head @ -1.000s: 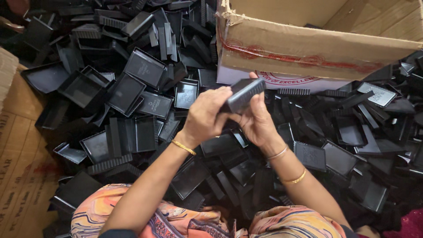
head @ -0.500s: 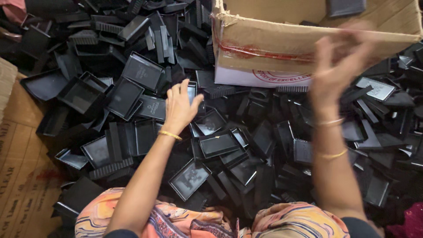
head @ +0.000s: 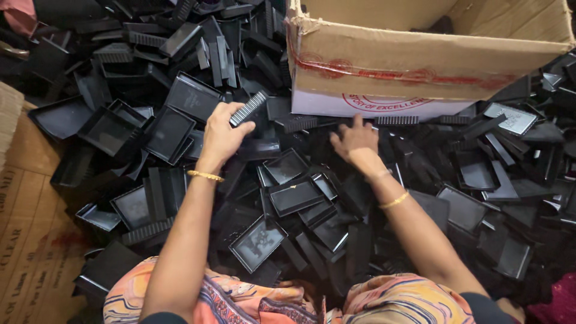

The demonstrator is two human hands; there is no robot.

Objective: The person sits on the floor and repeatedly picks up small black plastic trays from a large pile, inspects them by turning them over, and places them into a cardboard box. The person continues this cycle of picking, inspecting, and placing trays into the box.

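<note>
Left hand (head: 223,135) grip closed on ribbed black part (head: 248,108), right hand (head: 354,143) spread loose on black tray pile (head: 288,198), beside cardboard box (head: 384,66)

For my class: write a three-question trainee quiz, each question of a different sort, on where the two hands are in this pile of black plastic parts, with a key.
1. True or false: the left hand holds a ribbed black piece.
2. Multiple choice: the right hand is
A. inside the cardboard box
B. spread on the pile of black trays just in front of the box
C. resting on the flattened cardboard at the left
3. Fill the gap: the open cardboard box stands at the upper ____ of the picture.

Key: 1 true; 2 B, its fingers are spread over the pile of black trays and it grips nothing clearly; 3 right.
</note>
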